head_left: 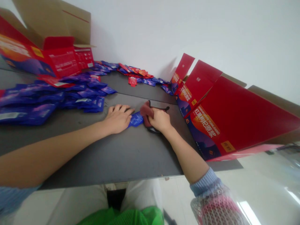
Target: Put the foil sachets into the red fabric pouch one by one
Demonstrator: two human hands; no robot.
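Note:
A blue sachet [136, 119] lies flat on the grey table [126, 156] between my two hands. My left hand [118, 119] rests palm down with its fingers spread, the thumb side over the sachet's left end. My right hand [159, 118] is closed around a reddish-brown item with black edging [147, 113], which looks like a bunched cloth; its exact kind cannot be made out. That item presses against or over the sachet's right end, hiding part of it.
Blue and purple sachets [82, 93] are piled on the left. More blue and red sachets [134, 71] run along the white wall. Open red cartons stand at the left [62, 57] and right [225, 115]. The table's front edge [112, 182] is close to my lap.

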